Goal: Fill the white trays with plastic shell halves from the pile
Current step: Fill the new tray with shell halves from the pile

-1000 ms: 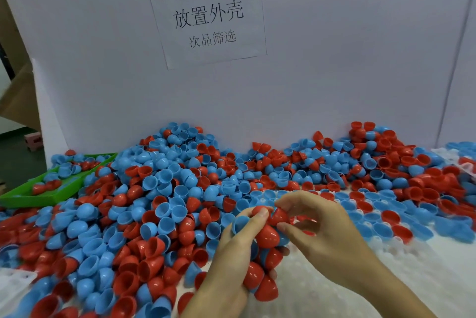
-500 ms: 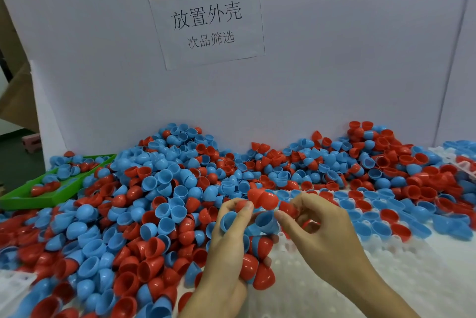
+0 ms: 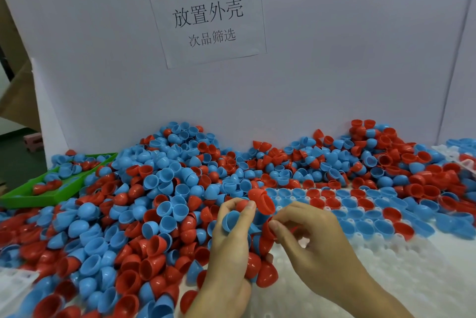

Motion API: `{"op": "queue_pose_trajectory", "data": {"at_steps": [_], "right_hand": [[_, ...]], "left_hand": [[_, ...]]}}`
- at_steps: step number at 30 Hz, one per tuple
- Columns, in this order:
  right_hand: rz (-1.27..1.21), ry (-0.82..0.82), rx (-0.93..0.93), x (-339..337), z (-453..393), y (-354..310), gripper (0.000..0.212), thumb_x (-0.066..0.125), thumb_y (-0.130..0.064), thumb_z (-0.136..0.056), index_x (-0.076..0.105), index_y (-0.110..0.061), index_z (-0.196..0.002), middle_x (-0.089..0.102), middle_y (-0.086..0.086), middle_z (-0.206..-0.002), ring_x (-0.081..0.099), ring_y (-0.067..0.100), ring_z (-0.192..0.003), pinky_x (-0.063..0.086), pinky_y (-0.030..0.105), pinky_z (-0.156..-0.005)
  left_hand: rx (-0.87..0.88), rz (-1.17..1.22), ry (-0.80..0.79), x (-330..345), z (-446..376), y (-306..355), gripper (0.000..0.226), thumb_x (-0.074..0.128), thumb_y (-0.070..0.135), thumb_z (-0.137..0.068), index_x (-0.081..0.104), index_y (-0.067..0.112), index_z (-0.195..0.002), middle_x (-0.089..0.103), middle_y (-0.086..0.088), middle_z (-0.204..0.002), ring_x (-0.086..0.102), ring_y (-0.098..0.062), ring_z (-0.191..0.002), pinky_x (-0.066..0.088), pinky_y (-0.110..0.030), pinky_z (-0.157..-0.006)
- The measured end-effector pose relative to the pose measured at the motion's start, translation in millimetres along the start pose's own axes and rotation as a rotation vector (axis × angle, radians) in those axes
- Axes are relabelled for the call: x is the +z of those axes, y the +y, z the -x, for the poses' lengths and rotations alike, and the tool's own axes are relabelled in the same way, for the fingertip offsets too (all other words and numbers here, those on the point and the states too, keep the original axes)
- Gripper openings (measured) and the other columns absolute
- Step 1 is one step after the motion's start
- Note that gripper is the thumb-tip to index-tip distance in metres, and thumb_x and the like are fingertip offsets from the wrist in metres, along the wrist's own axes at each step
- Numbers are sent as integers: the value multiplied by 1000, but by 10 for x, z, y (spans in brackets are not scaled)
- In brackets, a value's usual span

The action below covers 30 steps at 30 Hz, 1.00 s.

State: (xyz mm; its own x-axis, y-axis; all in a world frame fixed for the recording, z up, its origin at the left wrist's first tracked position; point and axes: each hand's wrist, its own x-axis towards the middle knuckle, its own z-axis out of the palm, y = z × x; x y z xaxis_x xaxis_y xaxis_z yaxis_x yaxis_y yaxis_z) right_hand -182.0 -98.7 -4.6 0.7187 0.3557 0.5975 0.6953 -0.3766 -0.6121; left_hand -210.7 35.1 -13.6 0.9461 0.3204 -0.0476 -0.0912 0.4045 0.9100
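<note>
A large pile of red and blue plastic shell halves (image 3: 159, 199) covers the table against the white wall. A white tray (image 3: 401, 274) with round pockets lies in front of me at the right; its far rows hold red and blue halves (image 3: 360, 214). My left hand (image 3: 229, 253) is shut on a stacked handful of shell halves (image 3: 257, 263), with a red one (image 3: 261, 200) sticking out on top. My right hand (image 3: 316, 248) pinches a red half (image 3: 269, 232) at the side of that handful.
A green tray (image 3: 28, 198) with a few halves sits at the far left. Another white tray (image 3: 461, 160) shows at the right edge, and a white tray corner (image 3: 13, 286) at the lower left. A paper sign (image 3: 208, 16) hangs on the wall.
Both hands have stayed together over the tray's near edge. My right fingers shifted down from the top of the handful to its side, and a red half now sticks out on top.
</note>
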Motion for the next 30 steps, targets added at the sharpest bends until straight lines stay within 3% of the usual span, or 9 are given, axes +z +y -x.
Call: {"op": "queue_pose_trajectory", "data": {"at_steps": [4, 6, 10, 15, 18, 23, 28, 30], "right_hand": [[-61, 12, 79, 18, 17, -5, 44, 74, 2, -82, 55, -38, -85, 67, -15, -73, 68, 6, -66, 55, 18, -59], [-21, 1, 61, 42, 30, 14, 50, 71, 8, -81, 57, -39, -93, 66, -14, -68, 69, 4, -67, 56, 17, -61], [24, 68, -12, 19, 15, 25, 37, 69, 8, -84, 73, -27, -97, 70, -14, -71, 68, 2, -64, 56, 18, -59], [-71, 204, 113, -192, -65, 51, 34, 70, -1, -85, 66, -35, -87, 70, -20, -69, 67, 1, -55, 51, 10, -53], [13, 90, 195, -246, -80, 79, 31, 72, -8, -85, 64, -38, -81, 68, -26, -69, 67, -2, -61, 51, 9, -56], [125, -183, 301, -202, -130, 29, 11, 73, -25, -89, 74, -26, -78, 71, -12, -67, 66, 10, -62, 57, 28, -59], [254, -410, 307, -61, -334, -138, 6, 70, -22, -92, 76, -21, -90, 64, -15, -65, 63, 0, -56, 47, 13, -48], [335, -508, 296, 71, -399, -192, 9, 67, -19, -93, 75, -16, -95, 69, -8, -78, 66, 5, -60, 55, 18, -53]], "left_hand": [[12, -41, 4, 9, 9, 9, 10, 68, 35, -90, 65, 26, -91, 73, -7, -79, 62, -17, -55, 48, -28, -46], [9, -54, 2, 17, 13, 6, 9, 67, 35, -91, 65, 26, -91, 73, -6, -79, 63, -17, -55, 48, -28, -47], [12, -26, 25, -5, -6, 14, 8, 67, 33, -92, 66, 25, -91, 72, -10, -79, 62, -20, -56, 48, -29, -46], [14, 90, 104, -135, -102, 143, 4, 68, 30, -91, 67, 27, -93, 75, -14, -81, 65, -24, -60, 48, -27, -44], [23, 118, 160, -254, -194, 196, 15, 68, 34, -92, 68, 23, -102, 73, -15, -79, 63, -20, -53, 50, -28, -46], [20, 137, 171, -326, -255, 193, 31, 67, 39, -92, 67, 15, -112, 70, -12, -77, 60, -17, -50, 51, -28, -46], [9, 149, 178, -340, -284, 183, 35, 68, 38, -92, 67, 13, -115, 70, -14, -80, 62, -18, -51, 51, -28, -46], [7, 141, 182, -344, -299, 173, 34, 68, 39, -92, 68, 14, -115, 74, -14, -85, 66, -20, -58, 55, -32, -51]]}}
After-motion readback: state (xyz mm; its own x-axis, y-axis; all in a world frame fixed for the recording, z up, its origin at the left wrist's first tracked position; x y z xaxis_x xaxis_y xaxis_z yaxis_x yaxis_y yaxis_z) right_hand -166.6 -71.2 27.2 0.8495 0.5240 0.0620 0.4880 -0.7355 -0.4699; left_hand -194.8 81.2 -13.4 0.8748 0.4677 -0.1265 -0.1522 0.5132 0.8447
